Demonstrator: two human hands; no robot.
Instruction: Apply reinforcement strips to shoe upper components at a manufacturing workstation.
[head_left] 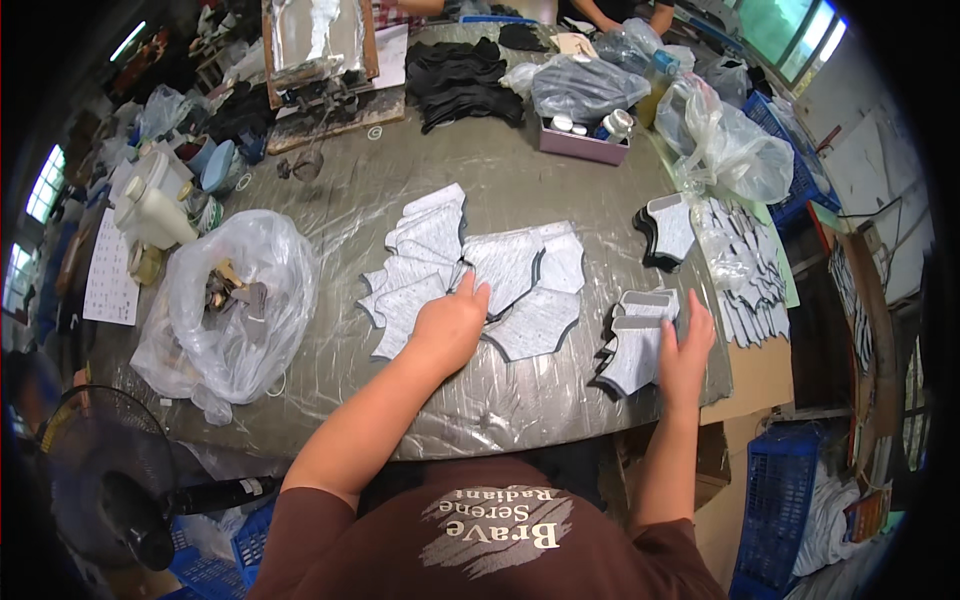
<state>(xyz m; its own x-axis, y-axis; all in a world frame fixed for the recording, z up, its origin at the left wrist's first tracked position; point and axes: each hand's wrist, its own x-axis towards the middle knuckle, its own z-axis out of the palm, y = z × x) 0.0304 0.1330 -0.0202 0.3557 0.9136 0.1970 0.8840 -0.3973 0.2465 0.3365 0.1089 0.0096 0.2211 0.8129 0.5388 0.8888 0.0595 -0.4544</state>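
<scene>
My left hand reaches to the middle of the table, fingertips pinched at the dark edge where two groups of grey cut fabric pieces meet. The left group is fanned out in overlapping layers. The right group lies spread beside it, with dark undersides showing along the edges. My right hand is at the right side of a small stack of grey pieces, its thumb against the stack and its fingers stretched out and apart. Farther back lies another small stack of similar pieces.
A clear plastic bag with scraps stands at the left. Black fabric pieces and a purple box of bottles sit at the back. More grey pieces line the right edge. A fan is at lower left. Other people's arms show at the far side.
</scene>
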